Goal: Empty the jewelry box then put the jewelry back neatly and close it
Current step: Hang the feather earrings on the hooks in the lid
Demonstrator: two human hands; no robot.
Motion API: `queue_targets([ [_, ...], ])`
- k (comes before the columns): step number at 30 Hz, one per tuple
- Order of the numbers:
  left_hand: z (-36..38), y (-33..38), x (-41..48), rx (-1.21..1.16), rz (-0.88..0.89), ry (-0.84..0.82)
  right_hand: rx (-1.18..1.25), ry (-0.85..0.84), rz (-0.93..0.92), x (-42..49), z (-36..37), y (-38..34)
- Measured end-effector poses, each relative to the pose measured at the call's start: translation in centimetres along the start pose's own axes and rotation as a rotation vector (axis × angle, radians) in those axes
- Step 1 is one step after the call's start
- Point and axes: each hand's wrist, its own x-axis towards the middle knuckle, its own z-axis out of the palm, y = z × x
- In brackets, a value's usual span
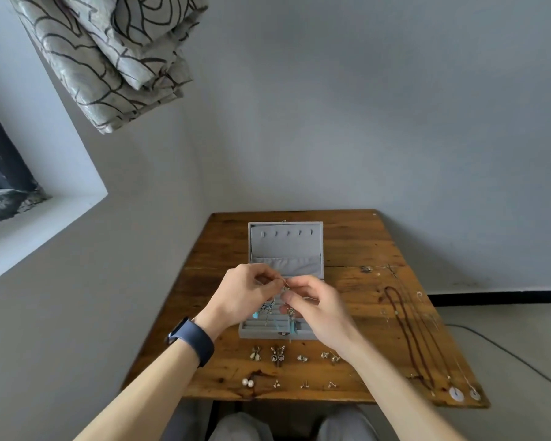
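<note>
A grey velvet jewelry box (286,246) stands open on the wooden table (347,246), its lid leaning back. Above the box tray, my left hand (245,291) and my right hand (315,303) each pinch the hook of a dangling earring (286,285) between thumb and fingertip. Turquoise and silver earrings (268,308) hang below my fingers over the tray's ring rolls. In front of the box, several pairs of earrings (278,356) and small studs (304,384) lie in two rows. Pearl studs (247,382) lie at the front left.
Long necklaces (409,335) with round white pendants (456,393) stretch along the table's right side. The wall is right behind the table. A patterned curtain (109,58) and window recess are at the left. A cable (506,351) runs on the floor at the right.
</note>
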Motion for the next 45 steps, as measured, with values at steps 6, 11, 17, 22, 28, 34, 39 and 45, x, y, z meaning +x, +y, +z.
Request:
queue_targets([
  [6,0.0,-0.7,-0.1,-0.053,-0.059,0.023,-0.198,0.083,-0.084,0.0,0.9,0.3],
  [11,0.1,-1.1,0.0,-0.080,-0.089,0.022,-0.133,0.156,-0.050,0.3,1.5,0.8],
  [17,0.2,-1.5,0.3,-0.074,-0.118,0.000,0.005,0.166,0.044,0.4,1.9,0.7],
  [22,0.2,-2.0,0.8,-0.101,-0.168,-0.061,-0.027,0.149,0.032,0.8,1.9,1.2],
  [28,0.4,-3.5,1.8,-0.144,-0.196,-0.056,-0.042,0.188,0.080,2.5,1.9,1.9],
  [34,-0.5,-7.5,5.5,-0.215,-0.362,0.011,-0.036,0.240,0.136,7.5,1.3,2.7],
  [39,-0.7,-10.6,10.8,-0.288,-0.444,0.112,-0.085,0.255,0.141,13.3,1.4,3.4],
  [45,0.1,-12.8,16.8,-0.366,-0.512,0.028,-0.108,0.277,0.151,19.4,3.1,4.2],
])
